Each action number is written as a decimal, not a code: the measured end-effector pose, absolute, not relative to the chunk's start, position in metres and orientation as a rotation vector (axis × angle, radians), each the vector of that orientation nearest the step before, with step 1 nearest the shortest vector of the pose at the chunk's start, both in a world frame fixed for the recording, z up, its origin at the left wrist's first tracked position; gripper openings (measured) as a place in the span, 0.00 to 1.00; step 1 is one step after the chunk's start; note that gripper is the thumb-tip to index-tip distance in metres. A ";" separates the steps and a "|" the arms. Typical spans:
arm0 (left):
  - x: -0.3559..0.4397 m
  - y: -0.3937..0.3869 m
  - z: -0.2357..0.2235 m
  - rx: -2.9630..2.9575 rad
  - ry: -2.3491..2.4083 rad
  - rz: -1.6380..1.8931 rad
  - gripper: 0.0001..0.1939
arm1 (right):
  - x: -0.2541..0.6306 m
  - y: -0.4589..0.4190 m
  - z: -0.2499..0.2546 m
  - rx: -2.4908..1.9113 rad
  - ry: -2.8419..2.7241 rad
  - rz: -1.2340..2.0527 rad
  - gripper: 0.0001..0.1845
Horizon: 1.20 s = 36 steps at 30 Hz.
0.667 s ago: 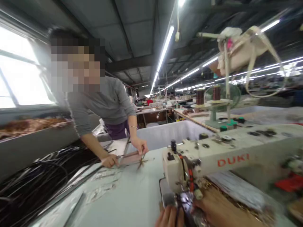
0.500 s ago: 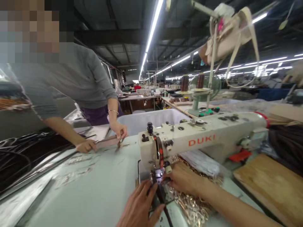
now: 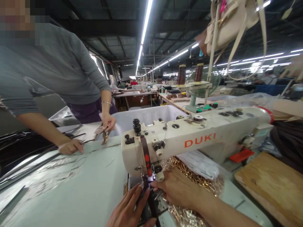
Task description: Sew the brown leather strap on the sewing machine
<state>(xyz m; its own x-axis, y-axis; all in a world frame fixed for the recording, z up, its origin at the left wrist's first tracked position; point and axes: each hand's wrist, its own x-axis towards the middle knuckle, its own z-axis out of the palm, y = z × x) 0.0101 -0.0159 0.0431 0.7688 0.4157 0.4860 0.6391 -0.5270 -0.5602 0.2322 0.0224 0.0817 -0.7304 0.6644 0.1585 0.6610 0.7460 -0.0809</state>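
Note:
A dark narrow strap (image 3: pixel 153 206) runs under the needle area of a white DUKI sewing machine (image 3: pixel 175 138). My left hand (image 3: pixel 129 205) lies over the bed left of the foot, fingers stretched forward, fingertips touching the strap. My right hand (image 3: pixel 176 186) reaches in from the right, its fingers bent and their tips close to the lit presser foot (image 3: pixel 151 179). What its fingertips hold, if anything, is hidden. Under my right forearm lies a clear bag of gold-coloured metal hardware (image 3: pixel 189 214).
Across the table a co-worker's hands (image 3: pixel 107 122) handle a strip and small snips. Dark straps (image 3: pixel 14 143) pile at far left. A white bin (image 3: pixel 151 112) stands behind the machine; a wooden board (image 3: pixel 272 176) lies right. Thread cones (image 3: pixel 181 75) and a hanging bag (image 3: pixel 227 31) rise behind.
The view has shifted, so the machine appears further left. My hands remain at the presser foot. The co-worker's two hands are further apart, and the strip no longer stretches between them.

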 end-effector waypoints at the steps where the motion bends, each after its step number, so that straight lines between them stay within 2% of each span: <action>1: 0.009 -0.015 0.043 -2.202 -0.777 -0.350 0.30 | 0.232 0.022 0.082 -1.062 -2.769 0.030 0.14; 9: 0.007 -0.014 0.045 -2.184 -0.699 -0.317 0.31 | 0.233 0.020 0.081 -1.007 -2.796 0.083 0.09; 23: 0.011 -0.019 0.052 -2.188 -0.743 -0.348 0.32 | 0.234 0.020 0.081 -1.014 -2.775 0.169 0.12; 29: 0.009 -0.019 0.053 -2.238 -0.727 -0.338 0.36 | 0.234 0.021 0.079 -0.975 -2.778 0.163 0.10; 36: 0.004 -0.011 0.045 -2.208 -0.640 -0.303 0.33 | 0.236 0.020 0.078 -0.954 -2.784 0.122 0.12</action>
